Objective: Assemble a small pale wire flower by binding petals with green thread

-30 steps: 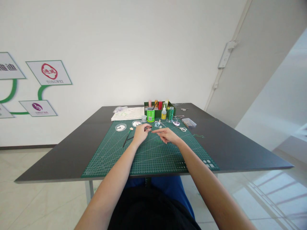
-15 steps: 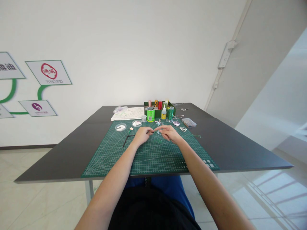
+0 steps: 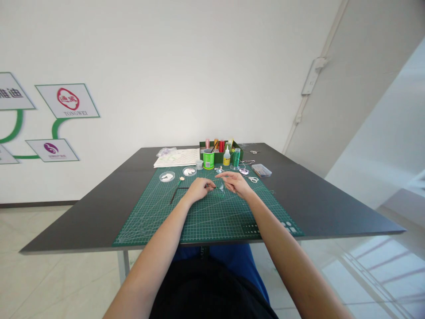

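My left hand is closed, its fingertips pinching a thin dark stick over the cutting mat. At the stick's right end is a small pale blue-white piece, between my two hands. My right hand hovers just right of it, index finger stretched towards the left, the other fingers curled in. Whatever those curled fingers hold, perhaps a fine thread, is too small to make out. Left of my left hand lie another dark stick and a small cream flower on a green stem.
Behind my hands stand a green can, a glue bottle, a green thread spool and a box of spools. Dishes of white pieces sit left. Scissors and a clear case lie right.
My right index finger has drawn slightly away from my left fingertips. The left hand has shifted a little, and the pale piece at the stick's end now shows between the hands.
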{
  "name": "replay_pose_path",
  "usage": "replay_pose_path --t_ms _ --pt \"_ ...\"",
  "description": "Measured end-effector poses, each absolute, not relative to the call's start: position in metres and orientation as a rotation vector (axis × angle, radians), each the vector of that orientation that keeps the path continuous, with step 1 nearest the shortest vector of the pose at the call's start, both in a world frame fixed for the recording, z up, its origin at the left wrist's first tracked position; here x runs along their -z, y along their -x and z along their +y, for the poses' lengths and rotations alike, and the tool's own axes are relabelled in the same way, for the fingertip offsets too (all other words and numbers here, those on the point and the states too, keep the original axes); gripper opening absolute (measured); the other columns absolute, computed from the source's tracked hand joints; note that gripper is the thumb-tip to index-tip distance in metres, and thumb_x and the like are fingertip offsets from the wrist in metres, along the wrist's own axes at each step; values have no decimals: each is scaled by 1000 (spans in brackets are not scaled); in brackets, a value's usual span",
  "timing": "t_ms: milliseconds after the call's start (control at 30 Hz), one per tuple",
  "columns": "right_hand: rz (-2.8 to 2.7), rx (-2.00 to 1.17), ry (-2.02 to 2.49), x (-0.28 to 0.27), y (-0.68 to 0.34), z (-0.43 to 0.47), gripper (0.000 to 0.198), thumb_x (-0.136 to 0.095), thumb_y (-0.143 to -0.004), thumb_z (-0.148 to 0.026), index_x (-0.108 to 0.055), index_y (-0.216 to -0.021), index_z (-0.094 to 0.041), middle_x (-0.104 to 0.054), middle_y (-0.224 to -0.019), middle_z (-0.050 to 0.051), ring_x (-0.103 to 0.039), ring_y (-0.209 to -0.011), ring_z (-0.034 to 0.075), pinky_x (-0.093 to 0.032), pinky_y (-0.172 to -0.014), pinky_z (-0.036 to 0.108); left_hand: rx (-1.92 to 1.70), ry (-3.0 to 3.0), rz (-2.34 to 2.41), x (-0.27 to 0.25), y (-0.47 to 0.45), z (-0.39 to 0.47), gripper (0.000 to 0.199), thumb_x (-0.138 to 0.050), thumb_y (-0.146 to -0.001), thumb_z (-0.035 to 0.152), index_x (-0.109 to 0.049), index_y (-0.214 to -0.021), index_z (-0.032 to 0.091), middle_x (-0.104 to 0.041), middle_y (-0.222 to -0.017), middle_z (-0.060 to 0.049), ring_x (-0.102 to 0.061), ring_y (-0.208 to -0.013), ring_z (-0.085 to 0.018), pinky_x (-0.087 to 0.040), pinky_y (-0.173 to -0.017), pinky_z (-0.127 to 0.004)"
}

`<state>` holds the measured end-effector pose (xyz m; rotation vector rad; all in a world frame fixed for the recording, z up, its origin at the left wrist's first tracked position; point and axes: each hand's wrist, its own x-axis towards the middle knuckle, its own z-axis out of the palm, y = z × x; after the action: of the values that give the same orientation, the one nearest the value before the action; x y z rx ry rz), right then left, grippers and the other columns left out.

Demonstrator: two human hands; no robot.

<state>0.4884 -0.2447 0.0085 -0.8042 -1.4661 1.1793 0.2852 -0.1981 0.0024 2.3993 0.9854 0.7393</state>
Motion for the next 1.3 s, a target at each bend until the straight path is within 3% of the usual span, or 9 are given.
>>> replay_pose_path --t_ms 733,1300 --pt "-1358 -1028 893 -7 -490 -240 45 -67 -79 -47 -71 -108 -12 -35 -37 -11 -26 -33 8 -18 -39 25 -670 -2303 804 -10 -287 -207 15 -67 -81 15 -79 -91 15 -75 -73 -3 -63 -59 -13 -47 -63 -24" --pt "-1262 -1041 1061 6 -497 -227 36 -69 -76 -39 -72 -100 -12 -32 -37 -11 -22 -35 6 -14 -37 24 -757 -2154 729 -17 -289 -212 14 -70 -81 20 -79 -90 15 -74 -71 -4 -62 -57 -13 -50 -66 -26"
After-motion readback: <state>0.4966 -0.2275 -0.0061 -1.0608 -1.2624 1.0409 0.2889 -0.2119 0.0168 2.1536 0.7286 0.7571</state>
